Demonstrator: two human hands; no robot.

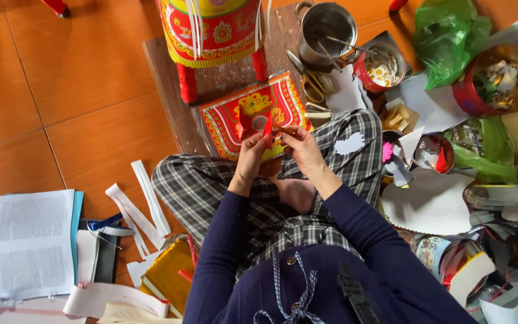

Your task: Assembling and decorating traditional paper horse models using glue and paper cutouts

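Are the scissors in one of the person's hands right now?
No, the scissors lie on the board beside the steel pot, apart from both hands.

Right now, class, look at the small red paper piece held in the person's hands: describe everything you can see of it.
The red paper piece is small, glossy-looking and folded or curled, with a pale round spot near its middle. It is held upright between both hands: the left hand grips its lower edge from below, and the right hand pinches its right side. It hangs just above the red and gold patterned panel, over the person's lap.
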